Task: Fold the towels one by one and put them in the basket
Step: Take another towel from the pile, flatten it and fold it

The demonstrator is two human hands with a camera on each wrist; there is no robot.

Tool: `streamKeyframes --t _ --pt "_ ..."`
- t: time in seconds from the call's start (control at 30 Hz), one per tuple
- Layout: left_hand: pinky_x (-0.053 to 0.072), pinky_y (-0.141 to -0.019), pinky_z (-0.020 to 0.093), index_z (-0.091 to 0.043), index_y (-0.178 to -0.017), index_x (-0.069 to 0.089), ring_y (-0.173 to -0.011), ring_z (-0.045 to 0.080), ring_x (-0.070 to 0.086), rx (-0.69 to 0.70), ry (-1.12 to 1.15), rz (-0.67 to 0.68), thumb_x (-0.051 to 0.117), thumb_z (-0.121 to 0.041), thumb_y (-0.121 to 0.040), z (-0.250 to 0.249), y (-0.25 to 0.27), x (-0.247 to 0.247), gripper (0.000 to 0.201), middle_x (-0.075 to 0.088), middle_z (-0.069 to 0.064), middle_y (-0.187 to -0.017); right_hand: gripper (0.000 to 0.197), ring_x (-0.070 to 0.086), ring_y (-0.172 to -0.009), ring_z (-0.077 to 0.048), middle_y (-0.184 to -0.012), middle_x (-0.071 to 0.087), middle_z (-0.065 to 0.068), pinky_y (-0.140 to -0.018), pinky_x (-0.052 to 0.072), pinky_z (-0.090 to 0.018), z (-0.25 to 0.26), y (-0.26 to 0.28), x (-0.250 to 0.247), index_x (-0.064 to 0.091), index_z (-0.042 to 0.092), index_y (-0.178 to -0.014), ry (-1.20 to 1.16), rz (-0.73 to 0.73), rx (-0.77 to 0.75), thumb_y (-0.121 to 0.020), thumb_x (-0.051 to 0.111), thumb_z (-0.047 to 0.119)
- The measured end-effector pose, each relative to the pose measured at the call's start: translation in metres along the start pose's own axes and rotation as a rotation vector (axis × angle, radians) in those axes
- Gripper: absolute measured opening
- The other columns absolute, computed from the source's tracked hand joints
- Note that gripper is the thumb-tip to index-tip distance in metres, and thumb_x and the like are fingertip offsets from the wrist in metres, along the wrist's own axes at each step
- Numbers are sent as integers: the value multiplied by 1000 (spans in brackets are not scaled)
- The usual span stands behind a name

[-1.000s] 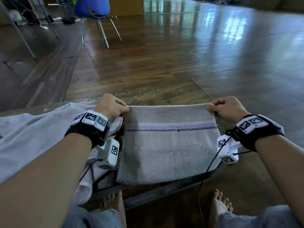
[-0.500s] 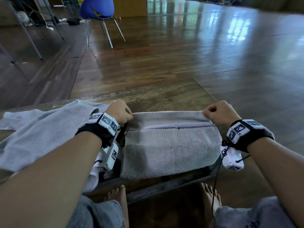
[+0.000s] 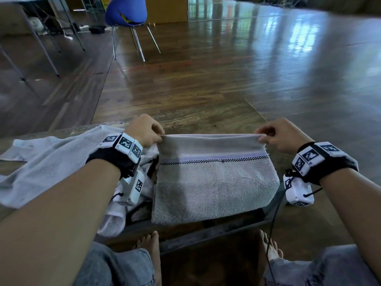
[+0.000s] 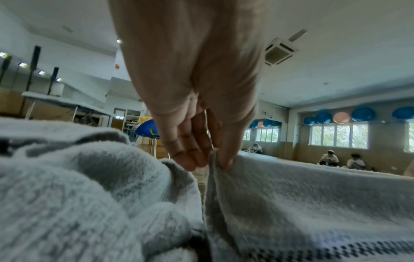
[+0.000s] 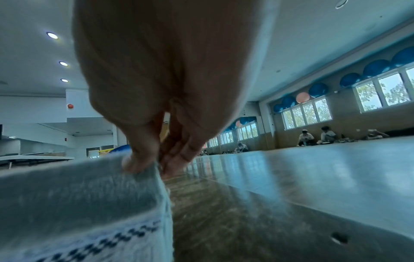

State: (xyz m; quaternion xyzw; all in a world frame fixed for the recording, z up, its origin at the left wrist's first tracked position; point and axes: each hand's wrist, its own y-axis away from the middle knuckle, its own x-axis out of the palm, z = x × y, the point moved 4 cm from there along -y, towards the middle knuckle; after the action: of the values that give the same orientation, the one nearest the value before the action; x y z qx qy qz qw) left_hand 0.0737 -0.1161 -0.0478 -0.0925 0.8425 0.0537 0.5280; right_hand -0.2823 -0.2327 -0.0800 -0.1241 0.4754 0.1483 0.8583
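Note:
A grey towel [image 3: 214, 182] with a lilac and black checked stripe lies folded on the low table [image 3: 206, 124] in front of me. My left hand [image 3: 159, 138] pinches its far left corner, thumb and fingers closed on the edge [image 4: 215, 161]. At the far right corner my right hand [image 3: 260, 137] pinches the same edge [image 5: 154, 164]. The far edge is lifted off the table between both hands. No basket shows in any view.
A heap of pale towels [image 3: 47, 159] lies to the left, partly under my left forearm. A blue chair [image 3: 125, 11] stands far back on the wooden floor. My bare feet [image 3: 150, 244] show below the table's front edge. People sit far off by the windows [image 5: 313, 136].
Both hands have lifted the towel's far edge and drawn it back away from me, so the striped band shows fully again after being partly covered half a second ago.

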Motion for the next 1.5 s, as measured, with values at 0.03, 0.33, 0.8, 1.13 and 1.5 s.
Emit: streamKeyframes --t 0.03,0.33,0.8,1.13,1.5 --pt "58 -75 34 -12 -88 80 -72 17 68 -1 -41 40 77 -8 -79 -3 3 0 10 75 3 -78 11 64 -76 -11 -82 73 3 -73 47 -24 1 2 0 79 20 -94 77 60 20 -85 77 14" --pt "57 -74 24 -9 -88 76 -74 14 67 55 301 -569 65 -7 -84 -48 8 -70 13 73 5 -83 17 67 -89 -29 -91 74 -16 -84 47 -30 55 -7 -78 77 18 -96 -91 -486 37 -84 69 27" --pt "54 -73 29 -23 -82 74 -73 13 68 244 197 -263 76 -15 -80 -9 37 -58 9 74 -6 -83 8 60 -82 -24 -90 61 -5 -79 45 -32 47 54 -70 76 15 -91 -22 -331 -200 -85 77 20" --pt "61 -67 37 4 -88 70 -58 25 72 -236 397 665 65 11 -85 8 61 15 9 72 15 -67 11 68 -75 -11 -82 76 0 -76 50 -24 1 77 -18 79 14 -86 -111 525 33 -90 70 11" --pt "54 -70 30 -8 -94 74 -72 19 63 82 139 98 66 -11 -88 -10 -7 16 10 72 7 -87 9 60 -70 -14 -77 67 2 -70 41 -25 -6 4 2 67 24 -83 22 -60 -31 -91 68 27"
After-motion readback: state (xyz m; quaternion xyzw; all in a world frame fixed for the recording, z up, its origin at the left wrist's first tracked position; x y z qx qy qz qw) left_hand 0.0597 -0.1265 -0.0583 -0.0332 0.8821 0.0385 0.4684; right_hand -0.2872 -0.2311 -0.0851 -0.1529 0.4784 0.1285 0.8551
